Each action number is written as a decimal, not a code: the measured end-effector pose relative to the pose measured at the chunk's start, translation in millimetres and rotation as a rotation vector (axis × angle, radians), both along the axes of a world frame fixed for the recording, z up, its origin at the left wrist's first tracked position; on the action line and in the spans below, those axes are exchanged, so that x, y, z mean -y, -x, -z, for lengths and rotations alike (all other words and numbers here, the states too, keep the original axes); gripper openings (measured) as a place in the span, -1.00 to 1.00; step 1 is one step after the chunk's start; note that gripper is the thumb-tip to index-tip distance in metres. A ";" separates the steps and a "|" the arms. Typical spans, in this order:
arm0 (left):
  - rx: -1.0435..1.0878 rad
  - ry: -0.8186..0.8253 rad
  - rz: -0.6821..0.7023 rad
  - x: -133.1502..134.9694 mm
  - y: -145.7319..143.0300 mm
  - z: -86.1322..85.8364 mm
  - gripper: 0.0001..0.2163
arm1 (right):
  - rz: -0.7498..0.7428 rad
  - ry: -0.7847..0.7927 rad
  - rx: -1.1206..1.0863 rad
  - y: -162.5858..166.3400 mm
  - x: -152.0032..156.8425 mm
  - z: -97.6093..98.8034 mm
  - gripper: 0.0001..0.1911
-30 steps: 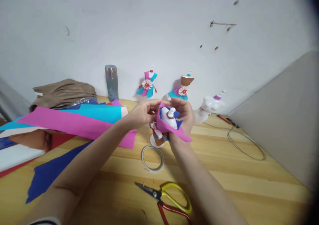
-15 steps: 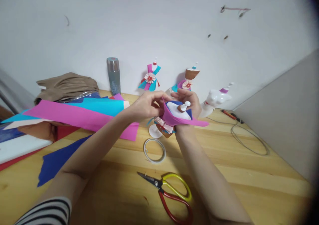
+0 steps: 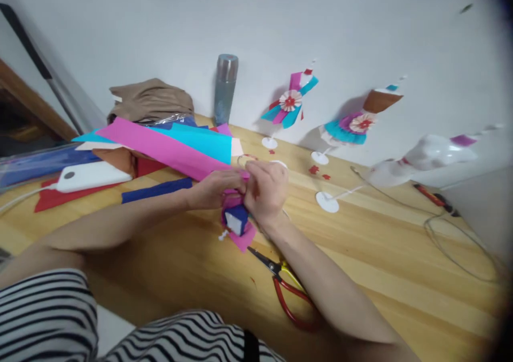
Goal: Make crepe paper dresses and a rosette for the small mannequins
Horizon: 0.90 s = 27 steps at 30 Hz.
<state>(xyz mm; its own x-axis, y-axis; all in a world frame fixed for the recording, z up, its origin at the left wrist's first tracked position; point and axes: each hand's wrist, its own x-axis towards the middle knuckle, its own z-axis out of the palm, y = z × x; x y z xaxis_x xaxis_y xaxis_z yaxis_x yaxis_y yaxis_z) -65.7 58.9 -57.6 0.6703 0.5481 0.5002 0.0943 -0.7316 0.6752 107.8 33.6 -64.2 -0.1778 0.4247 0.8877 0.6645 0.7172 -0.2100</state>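
Note:
A miniature dress form (image 3: 233,224) lies tipped with its white knobbed neck toward me, low over the table. Blue crepe paper (image 3: 239,212) and pink crepe paper (image 3: 243,239) wrap its upper body. From the left, my left hand (image 3: 218,187) is closed, its fingertips pinching the pink paper on the form. My right hand (image 3: 266,191) is closed around the form's lower part from the right, thumb and fingers meeting my left fingertips. My hands hide the form's skirt and most of its stand. Just below them lie scissors (image 3: 276,270) with red and yellow handles, partly behind my right forearm.
Two dressed miniature forms (image 3: 290,101) (image 3: 363,120) and a bare white form (image 3: 425,156) stand along the wall. A thermos (image 3: 226,89), brown cloth (image 3: 156,100), crepe paper sheets (image 3: 204,144) and a white power bank (image 3: 92,176) are left. A cable (image 3: 452,244) curls at right.
My hands have come nearer to me and lower, tipping the dress form so its neck points toward me. My view has swung left and down.

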 end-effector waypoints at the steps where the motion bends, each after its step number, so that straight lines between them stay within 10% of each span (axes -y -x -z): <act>1: -0.033 0.025 -0.068 4.8 6.2 10.2 -0.89 | -0.032 0.025 0.054 2.8 -1.5 9.6 -0.70; 7: -0.156 0.197 -0.070 1.3 25.2 33.5 -0.81 | -0.102 0.232 0.134 -5.7 -5.2 8.6 -0.71; 16: -0.301 0.276 -0.620 20.7 45.0 14.5 -0.69 | -0.143 0.641 0.074 -54.5 38.5 -16.4 -0.90; 21: -0.502 0.183 -0.572 52.5 41.2 -4.9 -0.70 | -0.233 0.673 0.270 -69.4 52.7 8.0 -0.90; 27: -0.467 -0.137 -0.431 75.0 28.3 -4.1 -0.85 | 0.064 0.668 0.080 -92.0 36.8 12.6 -0.89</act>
<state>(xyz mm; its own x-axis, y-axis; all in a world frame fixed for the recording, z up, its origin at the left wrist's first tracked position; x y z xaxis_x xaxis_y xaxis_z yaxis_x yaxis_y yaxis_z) -94.0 -16.2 -53.5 0.5687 0.7684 0.2935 0.6596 -0.6392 0.3954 199.9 -3.3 -76.7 -0.1886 0.8897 0.4158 0.7334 0.4092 -0.5429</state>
